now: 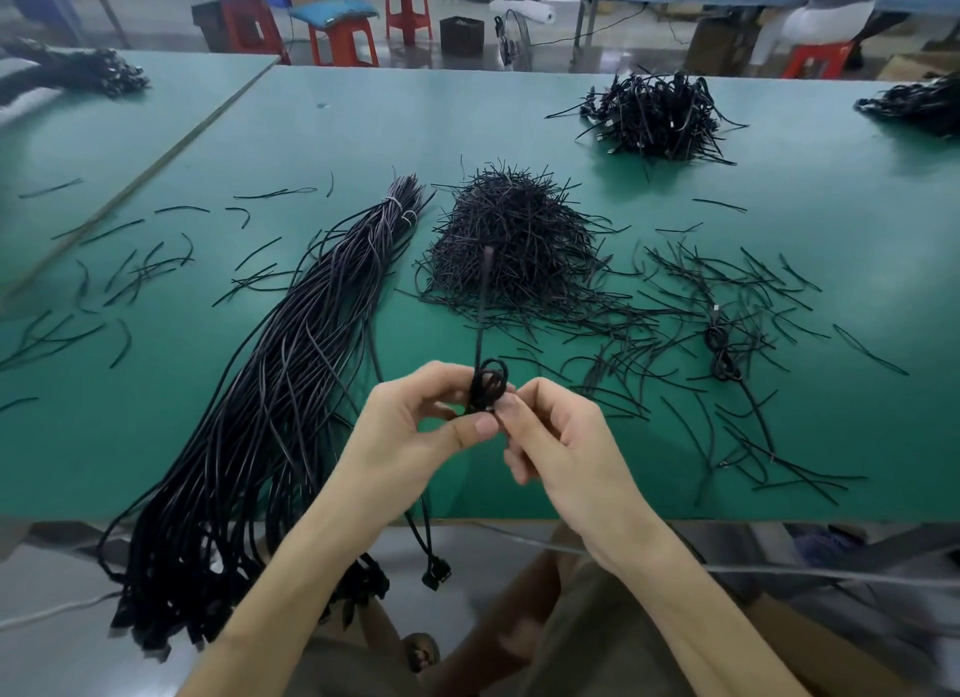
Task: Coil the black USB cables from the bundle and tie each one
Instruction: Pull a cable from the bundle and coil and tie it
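**Small coil pinched between both hands**

My left hand and right hand pinch a coiled black USB cable at the fingertips, above the worktop. A straight strand rises from it, pointing away from me. The cable bundle lies left of my hands, its long axis running away and rightward.

Green worktable; red stools (one cushioned) on grey floor.

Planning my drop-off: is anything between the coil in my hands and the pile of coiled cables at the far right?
Yes. The heap of black ties lies on the table between the coil and the pile of coiled cables; loose ties are scattered to its right.
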A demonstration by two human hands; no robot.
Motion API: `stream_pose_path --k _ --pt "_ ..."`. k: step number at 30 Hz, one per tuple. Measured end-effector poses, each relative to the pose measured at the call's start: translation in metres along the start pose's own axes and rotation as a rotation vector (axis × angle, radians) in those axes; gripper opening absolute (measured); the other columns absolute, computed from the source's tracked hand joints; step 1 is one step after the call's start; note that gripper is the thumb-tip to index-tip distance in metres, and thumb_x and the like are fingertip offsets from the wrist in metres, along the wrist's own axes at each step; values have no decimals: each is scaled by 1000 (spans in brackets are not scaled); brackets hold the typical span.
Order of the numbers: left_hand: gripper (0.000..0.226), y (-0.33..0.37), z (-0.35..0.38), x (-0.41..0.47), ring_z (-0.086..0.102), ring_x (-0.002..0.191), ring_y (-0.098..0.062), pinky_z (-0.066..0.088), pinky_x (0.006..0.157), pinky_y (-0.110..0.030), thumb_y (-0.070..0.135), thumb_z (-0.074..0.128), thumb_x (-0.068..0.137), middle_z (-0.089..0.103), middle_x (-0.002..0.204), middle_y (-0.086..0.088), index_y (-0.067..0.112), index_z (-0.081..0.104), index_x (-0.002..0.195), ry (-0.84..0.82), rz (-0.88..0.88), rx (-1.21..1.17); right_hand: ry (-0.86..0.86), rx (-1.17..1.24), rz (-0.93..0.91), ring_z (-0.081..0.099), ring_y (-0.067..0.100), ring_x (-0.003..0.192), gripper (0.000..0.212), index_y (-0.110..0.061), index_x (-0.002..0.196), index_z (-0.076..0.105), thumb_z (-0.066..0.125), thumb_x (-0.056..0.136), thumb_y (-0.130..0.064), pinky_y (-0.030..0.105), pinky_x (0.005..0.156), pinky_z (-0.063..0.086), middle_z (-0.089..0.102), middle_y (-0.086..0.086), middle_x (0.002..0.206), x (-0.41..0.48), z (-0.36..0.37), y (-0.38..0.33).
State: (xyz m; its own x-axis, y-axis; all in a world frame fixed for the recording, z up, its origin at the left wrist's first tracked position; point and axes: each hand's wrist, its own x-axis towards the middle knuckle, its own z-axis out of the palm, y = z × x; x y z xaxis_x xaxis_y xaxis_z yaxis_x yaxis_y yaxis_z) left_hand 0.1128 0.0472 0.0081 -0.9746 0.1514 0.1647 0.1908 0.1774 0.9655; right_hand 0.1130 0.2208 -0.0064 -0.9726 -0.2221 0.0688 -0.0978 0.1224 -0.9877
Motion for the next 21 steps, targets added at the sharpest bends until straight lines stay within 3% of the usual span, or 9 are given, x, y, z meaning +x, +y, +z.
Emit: stream_pose_path --k 2,6,9,14,16,18,21 --pt "29 -2 0 -1 67 101 -26 55 93 -47 -2 77 81 71 103 -4 11 77 106 54 106 39 -29 131 71 45 14 55 27 -19 83 63 58 100 -38 20 57 40 54 -2 60 0 -1 -1" --pt "35 -4 3 -4 67 109 -19 56 91 -28 -21 66 84 70 107 -4 8 79 100 135 454 221 -216 656 269 40 11 53 22 -15 78 63 61 98 -24 18 52 35 47 -1 67 0 -1 -8" --pt "27 -6 2 -1 64 116 -27 51 97 -36 -20 67 87 72 111 -7 2 80 96 201 673 410 -334 870 396 37 8 51 29 -13 72 66 57 100 -16 20 51 28 42 0 68 1 -3 -13" --pt "41 -13 -4 4 62 121 -25 46 105 -44 -27 61 87 71 118 0 6 78 102 94 756 602 -322 862 479 37 8 48 28 -11 71 61 57 98 -17 21 49 26 41 1 67 0 -9 -11" --pt "45 -17 -4 7 64 117 -22 44 107 -48 -27 62 86 71 114 2 9 78 107 54 722 703 -272 714 460 42 11 51 18 -6 85 59 60 96 -19 20 49 34 46 2 69 0 -15 -7" --pt "58 -20 0 9 61 113 -23 45 108 -46 -31 61 81 67 114 -1 13 76 116 46 669 799 -226 521 420 52 15 56 22 -5 99 60 61 96 -27 21 52 44 54 4 72 1 -22 -3" --pt "77 -20 6 9 53 125 -26 40 115 -43 -34 51 75 58 128 -5 17 70 130 -19 632 764 -290 500 427 66 23 72 27 -11 100 73 59 100 -34 28 60 54 68 11 95 5 -35 -2"
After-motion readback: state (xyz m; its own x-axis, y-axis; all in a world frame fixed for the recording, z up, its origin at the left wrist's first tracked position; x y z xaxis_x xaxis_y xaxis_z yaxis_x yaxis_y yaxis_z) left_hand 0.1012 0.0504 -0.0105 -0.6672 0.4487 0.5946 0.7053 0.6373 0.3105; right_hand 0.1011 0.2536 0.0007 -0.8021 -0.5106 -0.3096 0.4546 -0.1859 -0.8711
